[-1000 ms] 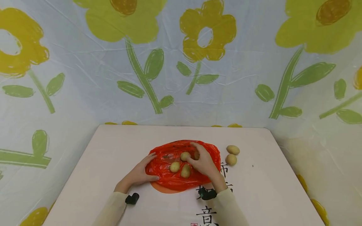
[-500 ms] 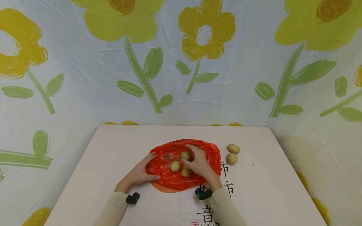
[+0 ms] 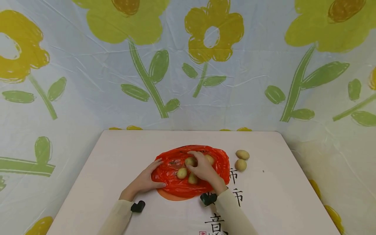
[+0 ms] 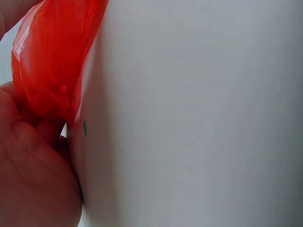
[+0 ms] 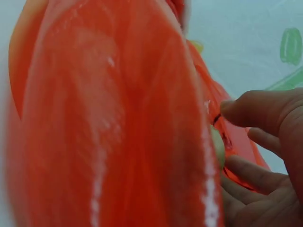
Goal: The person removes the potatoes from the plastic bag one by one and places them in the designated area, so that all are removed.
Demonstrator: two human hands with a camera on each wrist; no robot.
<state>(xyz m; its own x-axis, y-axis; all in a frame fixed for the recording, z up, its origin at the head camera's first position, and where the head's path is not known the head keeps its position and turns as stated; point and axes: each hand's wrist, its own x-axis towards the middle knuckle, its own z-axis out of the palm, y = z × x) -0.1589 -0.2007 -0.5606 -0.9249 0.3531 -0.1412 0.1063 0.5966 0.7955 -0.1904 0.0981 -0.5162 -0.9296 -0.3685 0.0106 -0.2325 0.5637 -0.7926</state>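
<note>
Potatoes (image 3: 181,173) sit in the red bag (image 3: 176,188), mid-table (image 3: 123,147). My left hand (image 3: 145,180), spread against its left side, likely steadies it; my right hand (image 3: 203,168), fingers parted around one potato (image 3: 189,161), seems set to grasp.

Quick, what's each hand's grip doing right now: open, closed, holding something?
Left hand: holding the red bag by its side.
Right hand: open, at a potato; whether it touches cannot be told.

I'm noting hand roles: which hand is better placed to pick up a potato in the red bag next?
Probably the right hand: it is beside a potato in the red bag. The left hand holds the bag's left end, farther from that potato.
</note>
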